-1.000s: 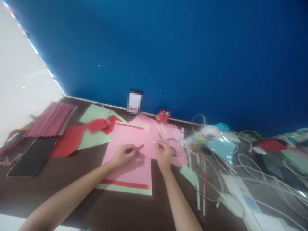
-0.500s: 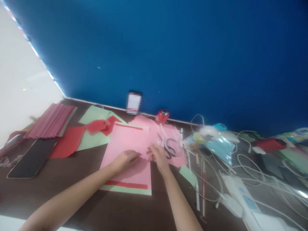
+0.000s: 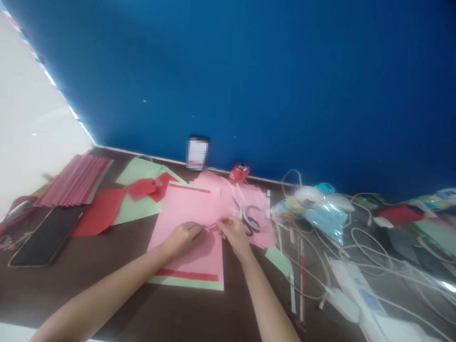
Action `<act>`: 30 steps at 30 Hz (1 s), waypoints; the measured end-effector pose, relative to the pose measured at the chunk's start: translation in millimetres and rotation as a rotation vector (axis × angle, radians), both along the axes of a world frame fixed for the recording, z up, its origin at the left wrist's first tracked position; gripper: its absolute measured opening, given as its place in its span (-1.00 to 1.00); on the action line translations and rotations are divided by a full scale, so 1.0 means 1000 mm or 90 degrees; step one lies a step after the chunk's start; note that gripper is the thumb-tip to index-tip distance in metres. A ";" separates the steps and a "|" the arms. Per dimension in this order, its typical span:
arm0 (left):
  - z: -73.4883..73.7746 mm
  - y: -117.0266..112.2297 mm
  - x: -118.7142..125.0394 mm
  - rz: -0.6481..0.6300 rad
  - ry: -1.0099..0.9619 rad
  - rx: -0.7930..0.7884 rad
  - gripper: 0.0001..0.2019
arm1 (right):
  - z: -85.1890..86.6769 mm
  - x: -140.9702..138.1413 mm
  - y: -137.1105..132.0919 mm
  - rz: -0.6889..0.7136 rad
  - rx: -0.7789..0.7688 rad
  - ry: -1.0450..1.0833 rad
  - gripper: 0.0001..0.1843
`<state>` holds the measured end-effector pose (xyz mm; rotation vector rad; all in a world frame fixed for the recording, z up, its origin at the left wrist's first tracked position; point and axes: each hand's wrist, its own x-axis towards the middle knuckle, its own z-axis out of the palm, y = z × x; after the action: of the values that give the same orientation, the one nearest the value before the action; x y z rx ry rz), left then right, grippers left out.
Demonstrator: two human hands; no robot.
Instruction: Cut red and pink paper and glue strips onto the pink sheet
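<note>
Over the middle of a pink sheet of paper (image 3: 188, 209), edged with red and pale green strips, my two hands face each other. A small thin pink paper strip (image 3: 211, 226) spans the gap between their fingertips. My left hand (image 3: 185, 237) pinches its left end, resting low over the sheet. Fingers of my right hand (image 3: 231, 232) are closed on the other end, at the sheet's right side. Just right of that hand lie scissors (image 3: 251, 225) and a roll of tape (image 3: 257, 214), on more pink paper.
On the left are a pleated pink paper (image 3: 76, 180), a dark phone (image 3: 46, 237), red paper (image 3: 98, 211) and green paper (image 3: 137, 211). A red object (image 3: 239, 172) stands near the blue wall. Tangled white cables and a power strip (image 3: 363, 289) cover the right side.
My right hand has shifted slightly, and the pink paper strip between the fingertips now shows more plainly. My left hand stays almost where it was.
</note>
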<state>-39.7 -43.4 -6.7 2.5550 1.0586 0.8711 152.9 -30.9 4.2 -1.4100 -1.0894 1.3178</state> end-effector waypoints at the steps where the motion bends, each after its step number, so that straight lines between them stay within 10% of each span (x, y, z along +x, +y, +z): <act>1: -0.001 0.000 0.001 0.012 -0.004 -0.001 -0.78 | -0.002 0.001 0.001 -0.008 0.006 -0.011 -0.72; 18: 0.017 -0.006 0.001 0.033 0.277 -0.047 -0.50 | 0.005 0.011 0.028 -0.174 0.146 -0.031 -0.70; 25: 0.042 0.044 0.031 0.156 0.264 -0.084 -0.80 | 0.005 -0.012 0.064 -0.199 0.190 -0.142 -0.73; 30: 0.023 0.060 0.046 0.215 0.212 0.019 -0.73 | -0.008 -0.014 0.079 -0.145 0.206 -0.188 -0.79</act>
<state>6.1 16.2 16.6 2.6494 1.6203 0.5409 139.2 48.4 -3.6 -1.4579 -1.2293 0.7485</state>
